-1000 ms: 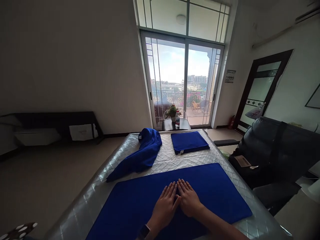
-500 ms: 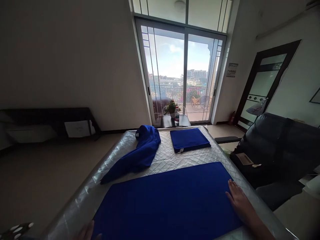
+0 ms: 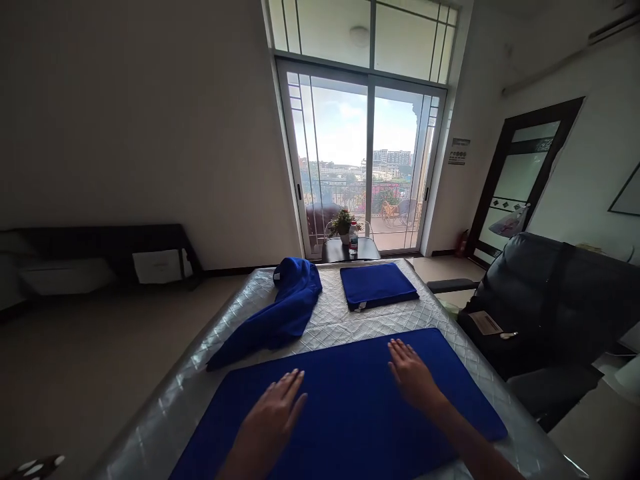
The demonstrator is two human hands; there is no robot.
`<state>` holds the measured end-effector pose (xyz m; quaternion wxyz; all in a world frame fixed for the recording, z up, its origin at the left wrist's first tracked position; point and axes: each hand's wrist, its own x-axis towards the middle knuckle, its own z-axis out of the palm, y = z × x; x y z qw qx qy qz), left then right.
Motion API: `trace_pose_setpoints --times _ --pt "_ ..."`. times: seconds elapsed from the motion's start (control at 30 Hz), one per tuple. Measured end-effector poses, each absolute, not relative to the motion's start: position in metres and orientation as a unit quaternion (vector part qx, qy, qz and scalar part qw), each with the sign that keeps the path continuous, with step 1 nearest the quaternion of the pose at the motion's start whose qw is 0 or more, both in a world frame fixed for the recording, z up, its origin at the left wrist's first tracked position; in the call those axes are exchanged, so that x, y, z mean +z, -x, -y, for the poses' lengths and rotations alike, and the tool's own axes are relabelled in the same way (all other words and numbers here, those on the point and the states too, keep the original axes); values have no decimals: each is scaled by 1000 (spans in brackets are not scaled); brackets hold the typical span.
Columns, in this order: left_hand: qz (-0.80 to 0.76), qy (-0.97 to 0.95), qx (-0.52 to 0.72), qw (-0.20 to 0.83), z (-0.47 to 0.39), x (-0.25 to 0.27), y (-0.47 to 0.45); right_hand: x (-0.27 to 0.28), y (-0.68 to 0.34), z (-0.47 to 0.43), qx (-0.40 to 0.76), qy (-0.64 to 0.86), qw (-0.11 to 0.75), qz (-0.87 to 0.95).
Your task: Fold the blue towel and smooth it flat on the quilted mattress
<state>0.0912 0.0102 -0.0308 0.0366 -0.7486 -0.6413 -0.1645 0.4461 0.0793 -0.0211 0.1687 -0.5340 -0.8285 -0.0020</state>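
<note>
A blue cloth (image 3: pixel 345 407) lies spread flat across the near part of the mattress (image 3: pixel 330 320), which has a shiny quilted cover. Over the cloth's left half is my left hand (image 3: pixel 273 413), fingers stretched out and holding nothing. My right hand (image 3: pixel 413 373) is over its right half, also flat with fingers extended. Whether the palms press on the cloth or hover just above it, I cannot tell. Beyond, a crumpled blue cloth (image 3: pixel 287 310) lies at the left, and a neatly folded blue cloth (image 3: pixel 379 285) with a white tag lies at the right.
A black armchair (image 3: pixel 555 307) stands close on the right, with a brown card (image 3: pixel 486 323) on its seat. Past the mattress's far end, a small dark table (image 3: pixel 350 251) bears a potted plant (image 3: pixel 342 223) and a bottle (image 3: pixel 353 239). Behind it are sliding glass doors (image 3: pixel 370 153).
Both hands have moved inward from the spread cloth's side edges to over its middle; the left also reached farther forward. The camera view has tilted up slightly. The other two cloths lie as before.
</note>
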Motion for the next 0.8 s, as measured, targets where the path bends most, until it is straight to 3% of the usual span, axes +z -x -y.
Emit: trace_pose_setpoints --times 0.13,0.27,0.43,0.63,0.8 --pt "581 791 -190 -13 -66 -20 -172 -25 -365 -98 50 479 196 854" --pt "585 786 -200 -8 -97 -51 -194 -56 -335 -115 109 477 180 853" --pt "589 785 -191 -4 -106 -82 -189 -77 -334 -124 127 472 197 850" --pt "594 788 -159 -13 -106 -81 -179 -66 -348 -122 146 476 181 848" --pt "656 750 -80 26 -91 -77 -93 -54 -421 -132 90 590 192 779"
